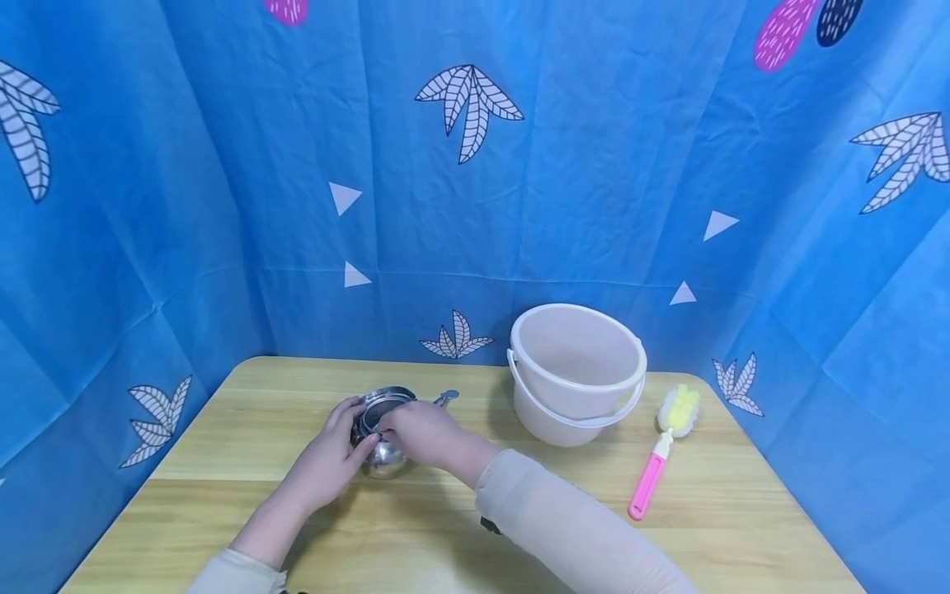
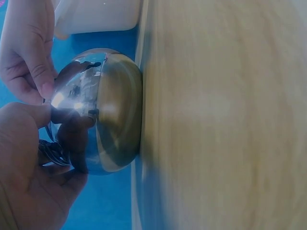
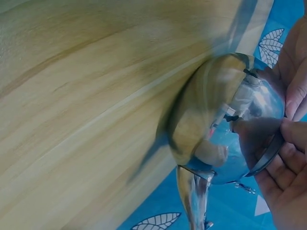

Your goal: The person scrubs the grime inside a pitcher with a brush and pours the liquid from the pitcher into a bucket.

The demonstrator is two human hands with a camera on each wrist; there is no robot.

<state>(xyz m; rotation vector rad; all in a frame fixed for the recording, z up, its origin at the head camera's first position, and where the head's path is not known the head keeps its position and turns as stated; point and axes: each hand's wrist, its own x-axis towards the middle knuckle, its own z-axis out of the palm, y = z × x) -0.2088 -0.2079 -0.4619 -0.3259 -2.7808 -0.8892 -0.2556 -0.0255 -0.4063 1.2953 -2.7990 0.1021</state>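
Observation:
A shiny round metal teapot [image 1: 384,462] stands on the table, its open top facing up and a spout-like arm [image 3: 194,199] sticking out to the right. My left hand [image 1: 331,459] grips the left side of its rim, thumb in front and fingers behind. At the front right of the opening, my right hand [image 1: 429,433] pinches the dark-edged rim [image 3: 268,155] with its thumb and curled fingers. Both thumbs come close together at the near side of the rim. The pot's inside is mostly hidden by the right hand.
A white bucket [image 1: 567,398] with its handle lowered stands at the back, right of the teapot. Farther right lies a brush [image 1: 656,462] with a pink handle and a yellow-white sponge head. A blue patterned curtain [image 1: 460,214] hangs behind the wooden table [image 1: 416,544].

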